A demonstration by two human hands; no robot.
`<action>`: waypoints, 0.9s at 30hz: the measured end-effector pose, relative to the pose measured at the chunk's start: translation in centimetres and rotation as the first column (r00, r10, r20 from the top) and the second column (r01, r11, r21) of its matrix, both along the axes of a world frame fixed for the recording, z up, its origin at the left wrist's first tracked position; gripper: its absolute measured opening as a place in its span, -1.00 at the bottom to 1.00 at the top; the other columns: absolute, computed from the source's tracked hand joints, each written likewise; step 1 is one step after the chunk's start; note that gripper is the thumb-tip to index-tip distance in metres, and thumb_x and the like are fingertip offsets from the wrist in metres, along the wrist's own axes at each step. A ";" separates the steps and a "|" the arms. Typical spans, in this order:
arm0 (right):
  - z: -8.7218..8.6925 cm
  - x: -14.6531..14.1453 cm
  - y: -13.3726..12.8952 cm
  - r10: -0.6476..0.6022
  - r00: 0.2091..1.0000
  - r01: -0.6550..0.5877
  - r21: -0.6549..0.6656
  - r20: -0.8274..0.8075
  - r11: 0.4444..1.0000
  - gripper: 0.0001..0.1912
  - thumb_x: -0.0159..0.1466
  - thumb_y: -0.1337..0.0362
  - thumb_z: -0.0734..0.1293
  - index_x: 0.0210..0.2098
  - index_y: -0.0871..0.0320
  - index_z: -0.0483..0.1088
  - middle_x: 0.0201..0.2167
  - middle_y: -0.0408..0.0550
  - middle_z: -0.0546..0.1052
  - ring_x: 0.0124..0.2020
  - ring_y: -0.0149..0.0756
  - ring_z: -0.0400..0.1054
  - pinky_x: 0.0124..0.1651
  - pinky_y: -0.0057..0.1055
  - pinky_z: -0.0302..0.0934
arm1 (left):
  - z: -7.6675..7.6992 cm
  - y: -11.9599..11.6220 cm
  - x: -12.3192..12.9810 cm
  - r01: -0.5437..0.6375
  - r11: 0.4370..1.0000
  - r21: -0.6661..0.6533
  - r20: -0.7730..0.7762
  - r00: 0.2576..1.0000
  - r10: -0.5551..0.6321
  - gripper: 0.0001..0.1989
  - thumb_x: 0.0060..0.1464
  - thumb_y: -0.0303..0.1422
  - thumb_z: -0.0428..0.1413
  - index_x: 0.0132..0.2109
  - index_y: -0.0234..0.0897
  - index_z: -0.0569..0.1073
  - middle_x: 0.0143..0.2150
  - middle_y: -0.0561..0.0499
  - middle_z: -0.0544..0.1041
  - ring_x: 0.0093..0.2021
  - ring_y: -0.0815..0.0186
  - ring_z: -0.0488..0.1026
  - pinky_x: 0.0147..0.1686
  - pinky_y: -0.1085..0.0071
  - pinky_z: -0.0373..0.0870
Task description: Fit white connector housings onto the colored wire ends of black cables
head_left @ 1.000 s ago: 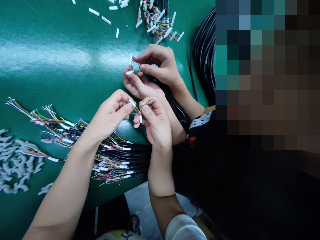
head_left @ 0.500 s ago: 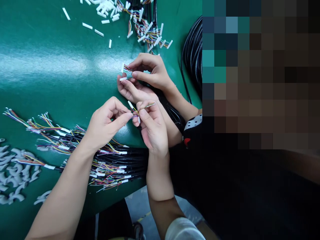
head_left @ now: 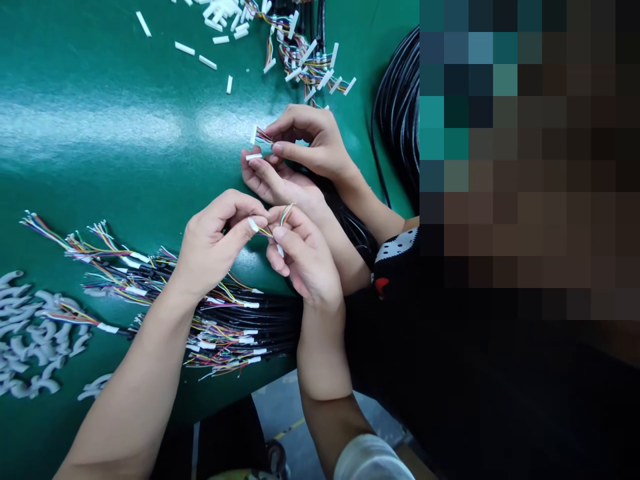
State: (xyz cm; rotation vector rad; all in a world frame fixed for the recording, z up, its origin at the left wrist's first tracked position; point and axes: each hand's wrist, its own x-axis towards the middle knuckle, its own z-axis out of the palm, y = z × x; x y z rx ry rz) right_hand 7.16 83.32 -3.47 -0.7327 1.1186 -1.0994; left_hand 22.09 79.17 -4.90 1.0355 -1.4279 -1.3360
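My left hand point(head_left: 217, 237) pinches a small white connector point(head_left: 253, 225) and the ends of thin wires between thumb and index finger. Close beside it, my right hand point(head_left: 305, 250) grips the same coloured wires point(head_left: 286, 215), some of which loop up over its fingers. A bit of white shows under the right thumb. Below both hands, a bundle of black cables point(head_left: 275, 320) with bare coloured wire ends and white labels lies on the green table.
A co-worker's hands point(head_left: 310, 143) hold a wired white connector point(head_left: 253, 135) just beyond mine. Loose white connectors point(head_left: 220, 13) and wired ones lie at the back, grey curved pieces point(head_left: 43, 340) at the left, a black cable coil point(head_left: 400, 107) at the right.
The white connector now shows at my left fingertips; before, a white piece stood up between my hands. The whole view has shifted slightly, moving the table items to the right.
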 end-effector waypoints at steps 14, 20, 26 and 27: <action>-0.2 -0.1 -0.1 -0.222 0.975 0.222 -0.066 0.005 0.973 -0.90 0.34 0.27 0.24 -0.30 0.11 0.36 -0.35 -0.32 0.33 -0.54 -0.66 0.36 -0.46 -0.63 0.17 | 0.3 -0.2 0.3 0.246 0.946 0.209 0.010 0.967 -0.254 -0.89 0.08 -0.32 0.28 -0.34 -0.25 0.56 -0.44 0.04 0.52 -0.48 0.38 0.35 -0.47 0.43 0.21; -0.4 -0.2 -0.1 -0.206 0.975 0.212 -0.076 0.079 0.974 -0.88 0.30 0.20 0.38 -0.31 0.08 0.39 -0.37 -0.26 0.36 -0.57 -0.59 0.29 -0.56 -0.61 0.25 | 0.6 -0.5 0.1 0.190 0.980 0.067 0.052 0.980 -0.193 -0.92 0.08 -0.37 0.26 -0.36 -0.26 0.56 -0.36 0.04 0.51 -0.39 0.37 0.39 -0.38 0.43 0.30; -0.5 -0.2 -0.4 -0.202 0.976 0.207 -0.055 0.083 0.977 -0.82 0.27 0.19 0.43 -0.33 0.10 0.37 -0.34 -0.24 0.41 -0.60 -0.60 0.27 -0.62 -0.61 0.21 | 0.2 -0.2 -0.3 0.117 0.986 0.121 -0.136 0.986 -0.100 -0.84 0.12 -0.32 0.28 -0.16 -0.22 0.52 -0.23 0.03 0.55 -0.25 0.35 0.50 -0.20 0.45 0.45; -0.5 -0.2 -0.4 -0.198 0.977 0.203 -0.059 0.081 0.977 -0.84 0.28 0.20 0.43 -0.32 0.10 0.38 -0.34 -0.24 0.43 -0.61 -0.60 0.26 -0.64 -0.62 0.20 | 0.2 -0.2 -0.4 0.120 0.982 0.147 -0.164 0.982 -0.095 -0.85 0.16 -0.29 0.25 -0.15 -0.23 0.52 -0.25 0.03 0.56 -0.26 0.35 0.51 -0.21 0.45 0.46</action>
